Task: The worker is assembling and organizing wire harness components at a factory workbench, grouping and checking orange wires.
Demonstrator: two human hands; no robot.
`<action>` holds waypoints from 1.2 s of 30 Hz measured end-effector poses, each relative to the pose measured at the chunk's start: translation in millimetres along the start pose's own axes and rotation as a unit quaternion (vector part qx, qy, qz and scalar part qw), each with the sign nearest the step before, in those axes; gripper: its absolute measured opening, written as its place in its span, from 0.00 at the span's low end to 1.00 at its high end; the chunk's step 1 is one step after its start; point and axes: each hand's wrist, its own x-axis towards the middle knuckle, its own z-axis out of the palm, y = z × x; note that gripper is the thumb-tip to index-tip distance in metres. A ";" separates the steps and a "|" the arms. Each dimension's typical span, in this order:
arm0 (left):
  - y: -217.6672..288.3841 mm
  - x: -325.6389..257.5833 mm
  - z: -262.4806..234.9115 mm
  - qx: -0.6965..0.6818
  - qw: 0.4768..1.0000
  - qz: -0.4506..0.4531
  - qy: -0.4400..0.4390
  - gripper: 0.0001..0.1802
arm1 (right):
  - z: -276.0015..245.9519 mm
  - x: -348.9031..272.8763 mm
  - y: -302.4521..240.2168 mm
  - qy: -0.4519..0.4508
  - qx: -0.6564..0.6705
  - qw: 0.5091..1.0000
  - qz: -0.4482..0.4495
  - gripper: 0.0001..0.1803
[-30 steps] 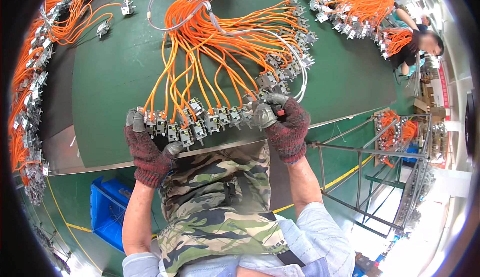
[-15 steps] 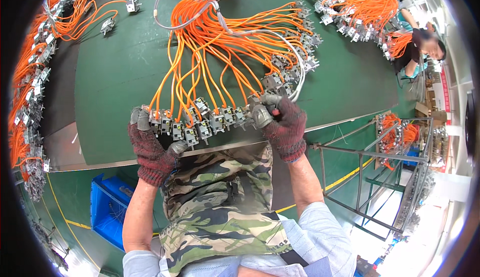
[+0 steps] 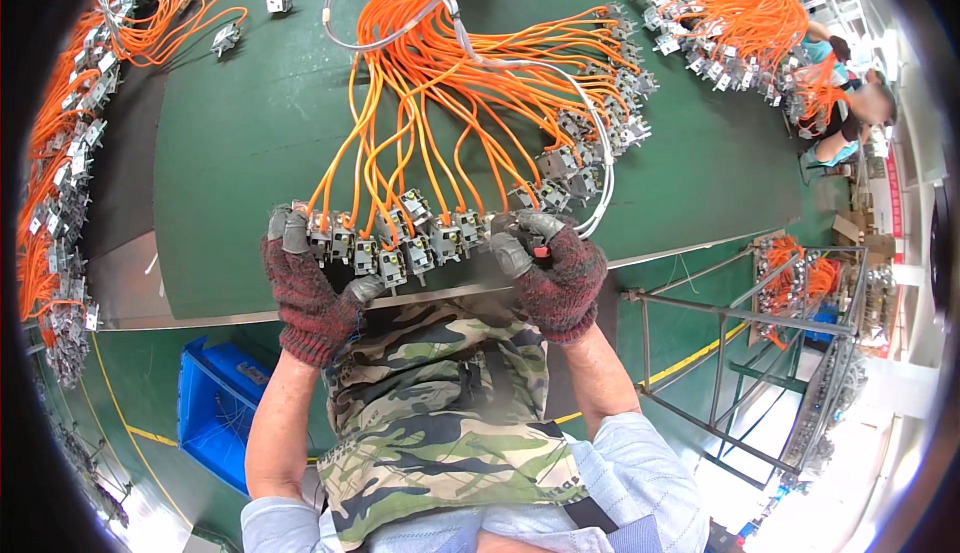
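A bundle of orange cables (image 3: 425, 103) fans out over a green work surface, each cable ending in a small metal connector block. A row of these connector blocks (image 3: 415, 243) lies along the near edge. At the row's left end my left hand (image 3: 312, 288), in a dark red knit glove with grey-covered fingertips, is closed round the end blocks, fingers behind and thumb in front. My right hand (image 3: 555, 283), gloved alike, is closed at the right end of the row. A small red piece shows between its fingers; the rest is hidden. More connector blocks (image 3: 575, 168) sit behind it.
A white cable (image 3: 606, 153) loops beside the bundle. More orange bundles lie at the far left (image 3: 65, 163) and far right (image 3: 740, 13). Below the edge are a blue bin (image 3: 215, 413) and a metal frame (image 3: 715, 353). Another person (image 3: 845, 118) is at the far right.
My right hand has shifted left and slightly nearer along the row, uncovering blocks behind it. My left hand keeps its place at the row's end. The other person leans differently.
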 end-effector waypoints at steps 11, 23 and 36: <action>0.0 2.7 2.0 0.001 1.000 -0.002 0.011 0.68 | -5.8 -16.5 -17.3 -0.007 -0.010 1.000 -0.026 0.17; 2.5 3.0 0.3 0.002 1.000 0.002 0.015 0.68 | 4.1 -20.7 -20.9 -0.022 -0.019 1.000 -0.004 0.19; 1.9 2.9 -1.3 -0.027 0.999 -0.002 0.018 0.69 | 10.4 13.9 -31.5 0.013 0.084 0.996 0.004 0.20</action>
